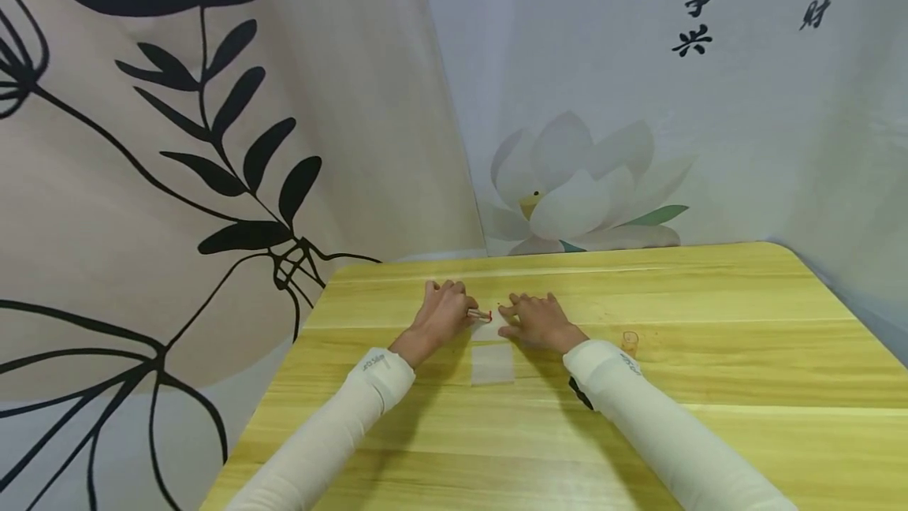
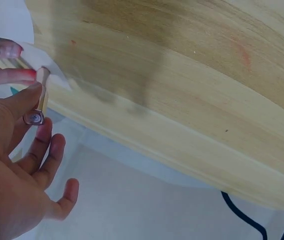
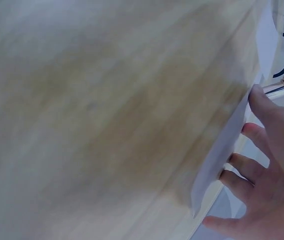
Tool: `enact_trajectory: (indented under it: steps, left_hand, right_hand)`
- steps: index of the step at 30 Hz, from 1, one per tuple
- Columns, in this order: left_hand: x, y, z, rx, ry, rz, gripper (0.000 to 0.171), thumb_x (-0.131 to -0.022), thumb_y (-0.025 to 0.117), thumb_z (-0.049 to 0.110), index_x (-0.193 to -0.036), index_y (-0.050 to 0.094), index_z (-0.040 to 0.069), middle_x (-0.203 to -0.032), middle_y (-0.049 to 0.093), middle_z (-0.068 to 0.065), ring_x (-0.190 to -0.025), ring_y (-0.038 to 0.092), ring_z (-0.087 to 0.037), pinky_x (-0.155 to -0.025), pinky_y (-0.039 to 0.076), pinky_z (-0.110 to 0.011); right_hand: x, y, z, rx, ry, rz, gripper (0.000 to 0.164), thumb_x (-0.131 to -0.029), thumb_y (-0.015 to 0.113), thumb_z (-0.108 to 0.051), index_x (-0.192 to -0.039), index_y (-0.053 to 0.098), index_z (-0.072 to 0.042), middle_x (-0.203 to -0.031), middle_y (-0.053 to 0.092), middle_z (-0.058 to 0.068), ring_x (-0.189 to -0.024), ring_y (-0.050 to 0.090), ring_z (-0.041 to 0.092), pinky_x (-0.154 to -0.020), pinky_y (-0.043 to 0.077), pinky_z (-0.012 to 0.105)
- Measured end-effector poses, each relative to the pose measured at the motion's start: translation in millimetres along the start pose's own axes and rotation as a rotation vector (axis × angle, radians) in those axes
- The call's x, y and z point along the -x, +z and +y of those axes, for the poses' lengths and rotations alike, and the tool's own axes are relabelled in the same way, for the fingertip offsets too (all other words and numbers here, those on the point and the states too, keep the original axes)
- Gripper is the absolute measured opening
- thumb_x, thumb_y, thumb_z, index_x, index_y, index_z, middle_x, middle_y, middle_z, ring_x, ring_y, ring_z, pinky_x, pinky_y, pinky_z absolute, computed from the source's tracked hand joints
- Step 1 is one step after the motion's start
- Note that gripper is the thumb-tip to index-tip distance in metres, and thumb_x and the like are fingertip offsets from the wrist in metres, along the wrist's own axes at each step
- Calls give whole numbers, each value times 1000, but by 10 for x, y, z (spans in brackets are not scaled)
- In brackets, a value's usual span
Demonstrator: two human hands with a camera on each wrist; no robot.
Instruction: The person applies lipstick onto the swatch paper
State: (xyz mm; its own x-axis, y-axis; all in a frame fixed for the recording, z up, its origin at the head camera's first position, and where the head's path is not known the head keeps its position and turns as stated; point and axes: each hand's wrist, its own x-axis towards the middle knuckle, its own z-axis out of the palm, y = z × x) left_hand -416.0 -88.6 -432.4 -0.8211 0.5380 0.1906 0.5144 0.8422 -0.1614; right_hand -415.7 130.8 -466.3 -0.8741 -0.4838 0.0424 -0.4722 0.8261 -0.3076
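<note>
My left hand (image 1: 443, 314) pinches a slim rose-gold tube (image 2: 43, 92) between thumb and index finger, its other fingers loosely bent. In the head view the tube's tip is red and points right, over a small white paper square (image 1: 484, 332). My right hand (image 1: 537, 320) rests spread at this paper's right side. In the right wrist view its thumb (image 3: 264, 107) touches the paper's edge near the tube, the other fingers apart along that edge. Red colour marks right-hand fingertips in the left wrist view. A second paper square (image 1: 493, 364) lies nearer to me.
A wooden table (image 1: 709, 432) carries everything. Red marks (image 1: 630, 343) show on its surface to the right of my right hand. Behind the far edge hang pale curtains (image 1: 355, 101) with printed plants and a lotus.
</note>
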Motion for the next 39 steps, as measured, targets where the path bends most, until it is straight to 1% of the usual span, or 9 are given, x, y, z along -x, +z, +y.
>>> enact_trajectory:
  steps: [3, 8, 12, 20, 26, 29, 33, 39]
  left_hand:
    - [14, -10, 11, -12, 1, 3, 21, -90, 83, 32, -110, 83, 25, -95, 65, 5, -91, 58, -18, -87, 38, -44]
    - [37, -30, 32, -27, 3, 5, 22, -90, 84, 33, -110, 83, 26, -96, 66, 5, -91, 59, -18, -89, 39, -45]
    - [60, -51, 45, -35, 8, 0, 19, -90, 83, 33, -108, 84, 26, -96, 67, 4, -90, 59, -19, -89, 40, -46]
    - [102, -66, 67, -19, 16, -19, 18, -89, 84, 32, -107, 84, 26, -93, 66, 6, -91, 59, -19, -94, 40, -49]
    - [124, -49, 72, -16, 27, -5, 17, -88, 85, 31, -105, 84, 27, -92, 66, 6, -90, 59, -18, -93, 40, -49]
    - [143, -64, 80, -20, 33, 0, 17, -88, 85, 31, -105, 84, 27, -92, 66, 6, -90, 59, -18, -92, 40, -49]
    - [169, -105, 102, -30, 31, -20, 17, -90, 84, 32, -106, 83, 28, -94, 66, 6, -92, 60, -18, -94, 40, -50]
    - [199, -115, 114, -36, 22, -48, 18, -91, 83, 32, -108, 83, 29, -94, 64, 7, -93, 59, -17, -96, 39, -49]
  right_hand:
    - [2, 11, 6, -3, 5, -2, 53, -102, 66, -42, -148, 60, -16, -156, 47, 21, -141, 47, 45, -111, 25, 76]
    - [-1, 33, 14, 8, 3, 0, 54, -102, 66, -43, -148, 60, -17, -156, 47, 20, -141, 47, 44, -110, 27, 76]
    - [-12, 35, 8, 7, 7, -4, 54, -102, 66, -44, -148, 60, -17, -156, 48, 20, -141, 47, 44, -110, 26, 76]
    - [5, 19, -18, 15, 12, -16, 54, -103, 64, -44, -149, 59, -17, -157, 46, 20, -142, 46, 45, -111, 26, 76]
    - [1, 21, -3, 21, 9, 7, 53, -102, 66, -44, -147, 62, -16, -156, 49, 21, -140, 48, 45, -109, 28, 77]
    - [-7, 36, 14, 13, 10, 9, 53, -102, 66, -44, -146, 62, -16, -156, 49, 20, -141, 47, 45, -109, 27, 77]
    - [-12, 48, 25, 6, 6, 9, 53, -101, 66, -44, -146, 62, -16, -156, 48, 21, -141, 47, 45, -109, 26, 78]
    - [0, 42, 15, -8, 7, 19, 53, -101, 67, -44, -146, 62, -15, -156, 48, 21, -141, 46, 46, -109, 25, 78]
